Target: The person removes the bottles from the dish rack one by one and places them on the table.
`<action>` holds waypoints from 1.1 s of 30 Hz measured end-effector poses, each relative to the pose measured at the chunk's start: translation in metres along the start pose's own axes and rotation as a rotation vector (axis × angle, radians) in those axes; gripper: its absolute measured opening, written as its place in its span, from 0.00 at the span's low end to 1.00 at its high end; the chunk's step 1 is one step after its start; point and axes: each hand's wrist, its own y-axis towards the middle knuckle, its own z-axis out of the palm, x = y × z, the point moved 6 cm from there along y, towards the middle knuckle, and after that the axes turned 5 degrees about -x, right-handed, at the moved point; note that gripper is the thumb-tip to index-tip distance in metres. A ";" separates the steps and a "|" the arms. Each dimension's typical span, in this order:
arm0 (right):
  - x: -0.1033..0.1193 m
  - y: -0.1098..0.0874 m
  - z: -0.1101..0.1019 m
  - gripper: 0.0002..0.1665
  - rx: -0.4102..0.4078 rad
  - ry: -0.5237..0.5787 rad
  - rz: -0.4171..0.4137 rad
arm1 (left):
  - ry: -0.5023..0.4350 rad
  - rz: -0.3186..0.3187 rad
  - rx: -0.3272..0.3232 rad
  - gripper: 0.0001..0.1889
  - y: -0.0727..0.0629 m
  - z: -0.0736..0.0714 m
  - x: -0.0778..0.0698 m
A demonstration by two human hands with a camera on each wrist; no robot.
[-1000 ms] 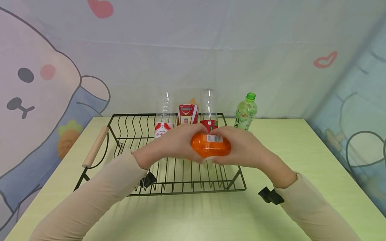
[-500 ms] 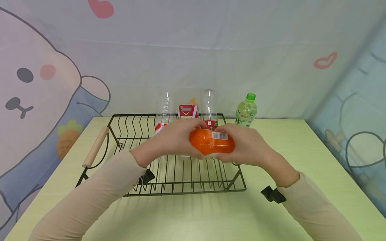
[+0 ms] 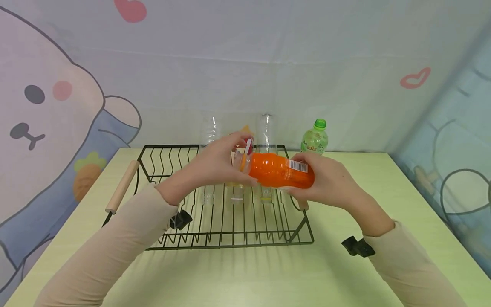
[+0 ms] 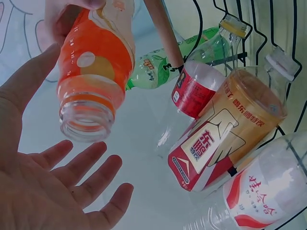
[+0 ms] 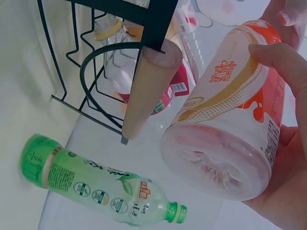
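An orange-and-white labelled plastic bottle (image 3: 274, 170) lies sideways in the air above the rack, its neck toward the left. My right hand (image 3: 330, 181) holds it near the base, with thumb and fingers around its side in the right wrist view. The bottle's mouth shows uncapped in the left wrist view. My left hand (image 3: 212, 164) is beside the neck, its fingers (image 4: 91, 167) spread apart and below the mouth. Whether the left thumb touches the bottle cannot be told.
A black wire rack (image 3: 230, 246) with wooden handles (image 3: 122, 187) stands on the table. Several bottles lean in it: one with a red-and-white label (image 4: 254, 196), one tan-and-red (image 4: 225, 124), one red-labelled (image 4: 192, 91). A green bottle (image 3: 314, 140) stands behind the rack's right end.
The orange bottle has shifted right with my right hand and turned, so its neck now shows. My left hand has loosened from it and moved slightly left, its fingers opening.
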 end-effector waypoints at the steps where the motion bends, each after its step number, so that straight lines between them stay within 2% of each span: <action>1: -0.002 -0.001 -0.001 0.36 -0.006 0.007 0.007 | -0.015 -0.003 -0.004 0.49 0.000 -0.001 0.001; 4: -0.008 -0.002 -0.003 0.35 -0.024 0.025 0.023 | -0.052 -0.006 -0.011 0.49 -0.001 -0.004 0.003; 10: -0.019 -0.006 -0.009 0.37 -0.052 0.064 0.061 | -0.046 -0.015 -0.036 0.49 -0.001 -0.007 0.008; 21: -0.039 -0.011 -0.024 0.37 -0.206 0.165 0.067 | -0.042 -0.114 -0.124 0.51 -0.001 -0.013 0.027; 27: -0.056 -0.015 -0.032 0.40 -0.291 0.204 0.119 | -0.080 -0.154 -0.204 0.48 0.003 -0.020 0.038; 33: -0.073 -0.024 -0.037 0.44 -0.373 0.248 0.176 | -0.123 -0.191 -0.242 0.48 0.008 -0.021 0.044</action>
